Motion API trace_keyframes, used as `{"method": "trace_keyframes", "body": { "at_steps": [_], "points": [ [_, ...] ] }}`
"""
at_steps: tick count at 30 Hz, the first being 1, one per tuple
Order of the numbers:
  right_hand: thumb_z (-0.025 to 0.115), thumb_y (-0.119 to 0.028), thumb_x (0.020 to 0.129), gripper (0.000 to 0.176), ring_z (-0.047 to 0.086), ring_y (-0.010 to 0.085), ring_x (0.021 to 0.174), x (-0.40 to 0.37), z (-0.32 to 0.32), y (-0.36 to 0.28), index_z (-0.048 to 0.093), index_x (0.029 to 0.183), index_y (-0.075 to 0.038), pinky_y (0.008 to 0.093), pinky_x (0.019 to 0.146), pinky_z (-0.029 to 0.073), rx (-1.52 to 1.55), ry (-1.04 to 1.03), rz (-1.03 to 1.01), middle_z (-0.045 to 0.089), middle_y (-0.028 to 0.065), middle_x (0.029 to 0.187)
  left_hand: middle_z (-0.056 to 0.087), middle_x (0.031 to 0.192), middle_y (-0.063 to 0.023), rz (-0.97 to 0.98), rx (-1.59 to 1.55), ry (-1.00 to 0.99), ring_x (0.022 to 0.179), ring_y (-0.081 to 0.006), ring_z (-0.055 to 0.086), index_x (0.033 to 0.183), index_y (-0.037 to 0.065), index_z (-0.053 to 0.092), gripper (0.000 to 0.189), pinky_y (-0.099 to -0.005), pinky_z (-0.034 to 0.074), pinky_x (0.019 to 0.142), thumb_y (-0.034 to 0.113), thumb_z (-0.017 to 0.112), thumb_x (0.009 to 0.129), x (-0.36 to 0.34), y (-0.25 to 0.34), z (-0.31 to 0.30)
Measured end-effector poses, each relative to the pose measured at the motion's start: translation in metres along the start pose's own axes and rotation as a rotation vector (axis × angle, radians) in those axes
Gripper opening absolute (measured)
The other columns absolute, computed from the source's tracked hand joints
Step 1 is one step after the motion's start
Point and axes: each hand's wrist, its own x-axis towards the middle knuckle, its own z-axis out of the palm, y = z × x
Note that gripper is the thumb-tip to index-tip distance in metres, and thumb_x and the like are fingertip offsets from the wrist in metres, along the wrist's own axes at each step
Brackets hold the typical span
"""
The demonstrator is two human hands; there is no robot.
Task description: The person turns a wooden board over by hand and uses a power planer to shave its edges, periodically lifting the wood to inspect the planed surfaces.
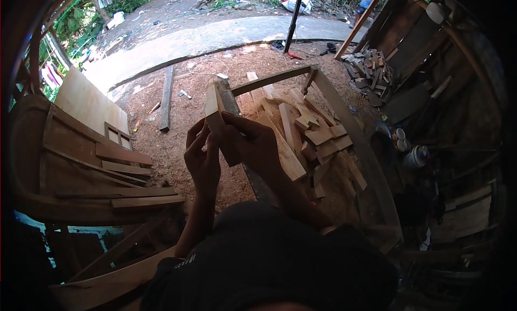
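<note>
Two grips meet at the centre of the head view: the left grip [202,159] and the right grip [257,144] are both closed on a pale wood block [214,109]. The block stands near upright, slightly tilted, above the sawdust floor [177,144]. Directly behind the block runs the dark rail [229,101] of a curved wooden frame [269,80]; whether block and rail touch cannot be told. Inside the frame lies a heap of offcuts [315,138], just beside the right grip. To the left, well apart, a furniture section [81,149] carries loose slats [142,199], with a plywood sheet [89,103] behind it. A single plank [166,98] lies flat on the sawdust beyond the grips. A second scrap pile [371,68] sits at the far right. Past the sawdust a concrete path [215,36] crosses the view, with a dark pole [295,14] standing at its edge. Round tins [416,156] stand in the shade right of the frame; their contents are not discernible.
</note>
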Motion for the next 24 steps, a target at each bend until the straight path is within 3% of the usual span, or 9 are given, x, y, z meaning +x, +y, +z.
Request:
{"method": "trace_keyframes", "body": {
  "at_steps": [7, 12, 17, 21, 23, 24],
  "points": [
    [0.07, -0.021, 0.102, 0.04, 0.072, 0.0095, 0.093, -0.007, -0.014, 0.003, 0.068, 0.136, -0.001, 0.0248, 0.078, 0.059, 0.005, 0.043, 0.003, 0.078, 0.0106, 0.107, 0.056, 0.141, -0.016, -0.021, -0.019, -0.085, 0.123, -0.0224, 0.064, 0.136, -0.005, 0.065, 0.036, -0.0304, 0.062, 0.092, 0.008, 0.067, 0.102, 0.0, 0.007, 0.011],
    [0.064, -0.023, 0.106, 0.04, 0.07, 0.0089, 0.098, -0.013, -0.029, 0.008, 0.066, 0.139, -0.001, 0.025, 0.082, 0.056, -0.045, 0.044, 0.0, 0.078, 0.0105, 0.112, 0.055, 0.142, -0.0154, -0.077, -0.063, -0.108, 0.125, -0.0232, 0.063, 0.136, -0.004, 0.065, 0.039, -0.0326, 0.062, 0.097, 0.009, 0.07, 0.1, -0.004, -0.003, 0.02],
    [0.054, -0.029, 0.111, 0.045, 0.058, 0.0026, 0.083, -0.026, -0.036, 0.009, 0.059, 0.148, -0.002, 0.0208, 0.071, 0.049, -0.026, 0.038, 0.121, 0.069, -0.0015, 0.097, 0.053, 0.146, -0.0144, -0.112, -0.027, -0.168, 0.128, -0.0247, 0.062, 0.136, -0.003, 0.066, 0.04, -0.0359, 0.06, 0.103, 0.01, 0.073, 0.098, -0.009, -0.001, 0.024],
    [0.053, -0.03, 0.112, 0.046, 0.052, 0.0009, 0.077, -0.03, -0.04, 0.014, 0.056, 0.15, -0.003, 0.0193, 0.067, 0.045, 0.065, 0.024, 0.121, 0.063, -0.0055, 0.091, 0.051, 0.15, -0.0163, -0.108, -0.085, -0.194, 0.135, -0.0272, 0.057, 0.136, -0.005, 0.065, 0.042, -0.0364, 0.06, 0.104, 0.005, 0.074, 0.096, -0.014, -0.004, 0.026],
    [0.049, -0.032, 0.114, 0.038, 0.051, 0.0015, 0.068, -0.034, -0.045, 0.014, 0.068, 0.129, -0.002, 0.0202, 0.06, 0.041, 0.049, -0.013, 0.188, 0.059, -0.0069, 0.08, 0.05, 0.15, -0.0181, -0.103, -0.124, -0.182, 0.136, -0.0283, 0.056, 0.135, -0.006, 0.065, 0.042, -0.037, 0.06, 0.104, 0.002, 0.074, 0.096, -0.021, -0.01, 0.025],
    [0.049, -0.032, 0.114, 0.038, 0.051, 0.0015, 0.068, -0.035, -0.045, 0.011, 0.068, 0.129, -0.002, 0.0202, 0.06, 0.041, 0.048, -0.008, 0.182, 0.059, -0.0069, 0.08, 0.05, 0.151, -0.0199, -0.098, -0.157, -0.163, 0.138, -0.0295, 0.054, 0.135, -0.007, 0.064, 0.042, -0.0375, 0.06, 0.104, 0.0, 0.073, 0.095, -0.024, -0.012, 0.024]
  ]
}}
